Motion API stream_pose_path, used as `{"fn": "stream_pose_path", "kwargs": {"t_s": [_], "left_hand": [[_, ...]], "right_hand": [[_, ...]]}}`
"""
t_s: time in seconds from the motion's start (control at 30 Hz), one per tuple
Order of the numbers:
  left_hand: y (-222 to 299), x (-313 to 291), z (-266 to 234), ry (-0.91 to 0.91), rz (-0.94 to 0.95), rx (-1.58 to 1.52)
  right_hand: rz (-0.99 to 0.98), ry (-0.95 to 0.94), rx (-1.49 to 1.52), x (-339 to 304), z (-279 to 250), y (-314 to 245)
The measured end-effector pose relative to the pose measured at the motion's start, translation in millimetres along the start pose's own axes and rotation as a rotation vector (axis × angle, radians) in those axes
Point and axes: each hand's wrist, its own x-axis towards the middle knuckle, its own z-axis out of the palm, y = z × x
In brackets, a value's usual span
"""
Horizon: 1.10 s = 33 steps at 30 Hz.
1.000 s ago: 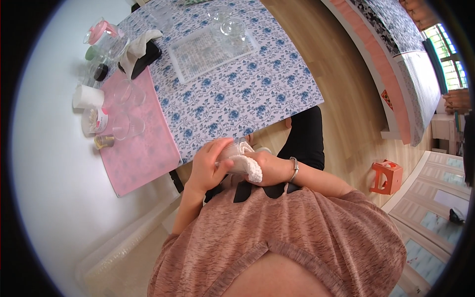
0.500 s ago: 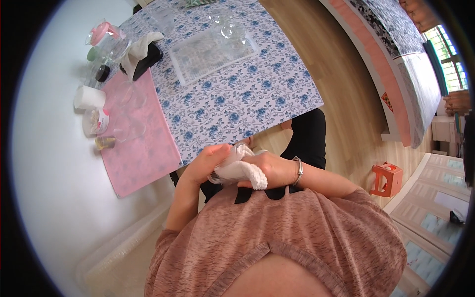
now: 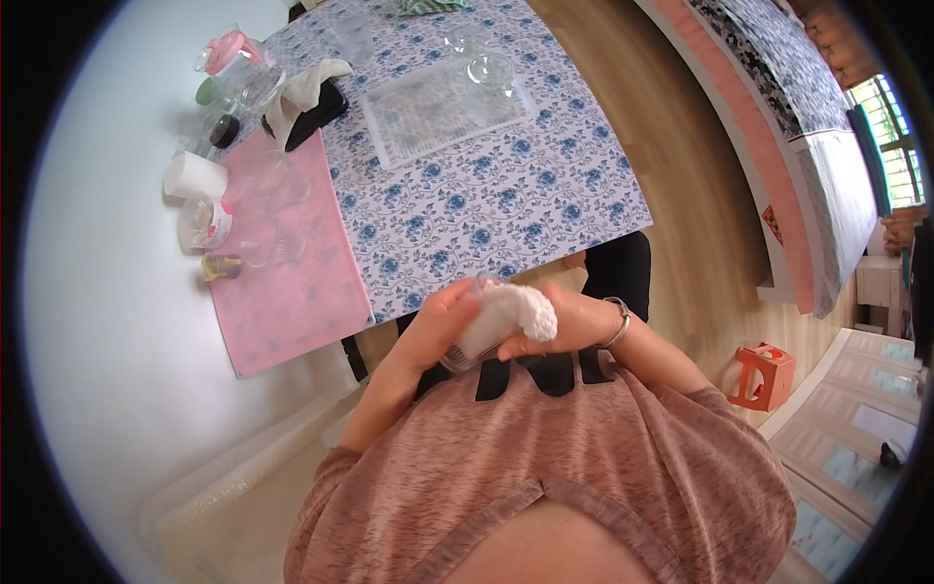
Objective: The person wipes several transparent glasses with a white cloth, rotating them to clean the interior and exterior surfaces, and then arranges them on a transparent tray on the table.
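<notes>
Shifted outward, soft white cloth [image 3: 535, 313] sits pinched in the right hand [image 3: 580, 317], while the left hand [image 3: 435, 324] curls around a clear cup [image 3: 471, 341], likely slick, best held by its wall.

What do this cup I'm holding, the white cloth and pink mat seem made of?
Cup: glass or clear plastic, smooth, since it is see-through. Cloth: fabric, probably terry or microfibre, given its nubbly edge. Mat: possibly plastic or silicone, low-sheen; no weave shows.
</notes>
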Motion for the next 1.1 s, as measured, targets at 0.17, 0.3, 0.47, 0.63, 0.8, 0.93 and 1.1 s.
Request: {"fn": "stream_pose_path", "kwargs": {"t_s": [0.17, 0.3, 0.47, 0.63, 0.8, 0.93, 1.1], "left_hand": [[19, -19, 12, -0.019, -0.245, -0.603], [24, -5, 9, 0.026, -0.096, -0.512], [6, 3, 5, 0.114, 0.070, -0.231], [2, 7, 9, 0.217, -0.008, -0.334], [5, 10, 9, 0.163, -0.044, -0.605], [-5, 19, -4, 0.273, 0.079, -0.732], [15, 14, 31, 0.149, 0.196, -0.993]], "right_hand": [[-0.307, -0.010, -0.213, 8, 9, -1], [-0.152, 0.156, -0.113, 11, 4, 0], [-0.073, 0.297, -0.236, 18, 3, -4], [-0.097, 0.600, -0.297, 25, 14, 13], [-0.199, 0.686, -0.684, 18, 5, 4], [-0.232, 0.510, -0.943, 14, 12, -14], [-0.129, 0.257, -0.783, 18, 45, 1]]}}
